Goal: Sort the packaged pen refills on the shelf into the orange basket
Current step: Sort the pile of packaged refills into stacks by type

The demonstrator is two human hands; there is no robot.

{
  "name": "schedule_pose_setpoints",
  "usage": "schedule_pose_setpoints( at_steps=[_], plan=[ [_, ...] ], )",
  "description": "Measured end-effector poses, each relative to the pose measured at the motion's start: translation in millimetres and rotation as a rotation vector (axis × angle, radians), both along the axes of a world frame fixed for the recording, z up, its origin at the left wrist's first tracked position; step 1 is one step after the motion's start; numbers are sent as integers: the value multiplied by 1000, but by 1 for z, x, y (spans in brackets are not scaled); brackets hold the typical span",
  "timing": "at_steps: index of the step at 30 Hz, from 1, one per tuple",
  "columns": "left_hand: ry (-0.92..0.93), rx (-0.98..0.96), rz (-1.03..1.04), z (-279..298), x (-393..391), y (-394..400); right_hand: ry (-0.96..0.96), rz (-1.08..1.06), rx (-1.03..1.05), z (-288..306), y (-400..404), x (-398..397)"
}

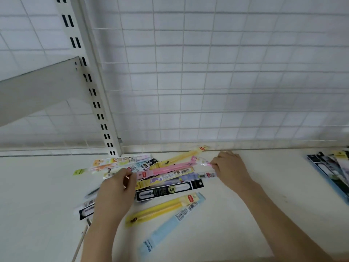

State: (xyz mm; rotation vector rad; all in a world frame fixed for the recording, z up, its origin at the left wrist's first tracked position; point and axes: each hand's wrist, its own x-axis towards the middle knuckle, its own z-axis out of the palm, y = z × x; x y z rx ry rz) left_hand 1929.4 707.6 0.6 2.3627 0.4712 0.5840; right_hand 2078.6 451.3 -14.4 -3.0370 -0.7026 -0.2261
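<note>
Both of your arms reach forward over the shelf [236, 214]: your right hand [229, 168] pinches the far end of the pink refill pack [170, 167] with curled fingers, your left hand [117, 193] grips its near end. Its long axis runs left-right atop the scattered pile.

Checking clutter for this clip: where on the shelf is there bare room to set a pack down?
Bare white shelf lies between the right hand and the dark packs at the right edge, and at far left. It is crowded between the hands, where the pink refill pack tops the pile, and under the left hand.
</note>
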Motion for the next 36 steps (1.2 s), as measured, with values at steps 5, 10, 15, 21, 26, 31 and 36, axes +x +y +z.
schedule_pose_setpoints(
  at_steps=[5, 10, 15, 21, 26, 31, 36],
  plan=[
    [23, 35, -90, 9, 29, -22, -29, -46, 97, 2, -18, -2],
    [70, 161, -184, 11, 73, -49, -35, -108, 248, 10, -35, -4],
    [254, 294, -266, -1, 124, -65, -32, -124, 408, 13, -44, -11],
    [464, 410, -260, -8, 149, -76, 10, -118, 378, 13, -51, -14],
    [452, 512, -278, -6, 154, -83, -27, -146, 433, 17, -52, -19],
    [292, 537, -279, 7, 147, -88, 29, -138, 410, 16, -48, -18],
    [196, 303, -262, 20, 121, -77, 83, -94, 443, 20, -38, -17]
  ],
)
